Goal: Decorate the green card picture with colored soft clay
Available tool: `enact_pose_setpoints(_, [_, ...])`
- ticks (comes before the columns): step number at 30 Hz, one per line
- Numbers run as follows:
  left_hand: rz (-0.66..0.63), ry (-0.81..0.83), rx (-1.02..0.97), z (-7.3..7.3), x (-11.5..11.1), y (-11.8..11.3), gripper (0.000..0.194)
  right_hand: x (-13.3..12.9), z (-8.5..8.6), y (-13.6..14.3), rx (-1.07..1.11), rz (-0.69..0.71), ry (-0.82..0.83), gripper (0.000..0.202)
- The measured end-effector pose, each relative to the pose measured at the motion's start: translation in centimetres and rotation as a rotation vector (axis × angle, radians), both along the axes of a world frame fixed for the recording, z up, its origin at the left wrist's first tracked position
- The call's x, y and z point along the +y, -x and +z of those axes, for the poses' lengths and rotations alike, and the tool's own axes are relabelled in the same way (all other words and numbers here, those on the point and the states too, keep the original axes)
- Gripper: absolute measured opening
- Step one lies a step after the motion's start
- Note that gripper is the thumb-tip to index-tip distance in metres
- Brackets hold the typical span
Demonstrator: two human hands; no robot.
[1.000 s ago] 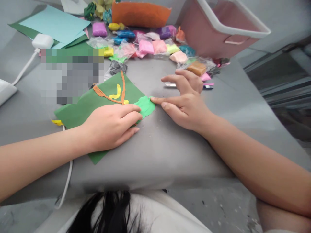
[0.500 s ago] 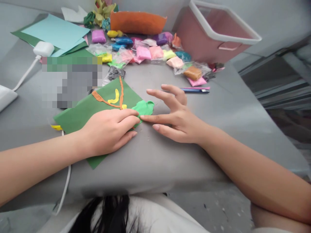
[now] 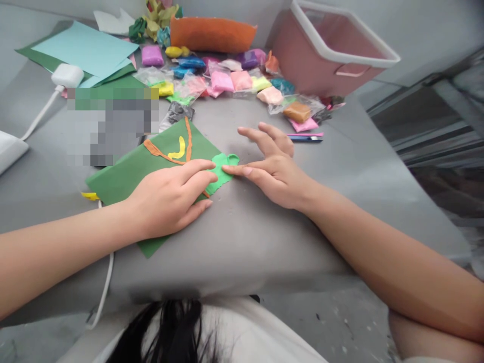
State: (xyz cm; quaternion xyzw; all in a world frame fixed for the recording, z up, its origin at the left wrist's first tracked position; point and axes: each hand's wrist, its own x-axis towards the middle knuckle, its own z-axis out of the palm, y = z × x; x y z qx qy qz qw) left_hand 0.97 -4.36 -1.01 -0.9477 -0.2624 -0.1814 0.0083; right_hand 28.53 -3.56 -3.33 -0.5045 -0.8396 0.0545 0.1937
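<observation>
Bright green clay (image 3: 224, 179) lies thin, ragged, curled at one edge; left grip (image 3: 174, 199) unclenched, right grip (image 3: 280, 176) splayed.

One camera sits on the person's head. It looks forward and down at the table (image 3: 242, 247) from close by. The left hand (image 3: 172, 196) and right hand (image 3: 280, 174) are in the middle, the box (image 3: 302, 55) at the far right, and hair (image 3: 168, 330) at the near side.

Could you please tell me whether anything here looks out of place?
The light-green clay touched by the right hand looks askew: it spreads past the edge of the green paper, and its far edge appears curled over.
</observation>
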Motion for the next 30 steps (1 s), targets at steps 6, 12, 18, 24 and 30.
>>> enact_pose_setpoints(6, [0.011, -0.005, 0.011, 0.0, -0.1, 0.0, 0.029, 0.7, -0.4, -0.2, -0.042, -0.042, -0.025, 0.039])
enact_pose_setpoints(12, [0.017, -0.014, 0.02, 0.0, 0.0, -0.1, 0.029, 1.2, -0.3, -0.6, -0.036, -0.027, -0.066, 0.04])
enact_pose_setpoints(18, [0.048, -0.014, 0.019, 0.0, -0.2, -0.2, 0.031, 1.4, -0.1, -0.6, -0.033, -0.059, -0.04, 0.038])
enact_pose_setpoints(24, [0.28, 0.006, 0.139, 0.4, -0.6, -0.3, 0.056, 1.3, -0.1, -0.7, -0.015, -0.063, -0.03, 0.037])
enact_pose_setpoints(30, [0.405, 0.048, 0.3, 1.1, -0.8, -0.5, 0.075, 0.6, 0.0, -0.5, -0.065, -0.081, -0.028, 0.037])
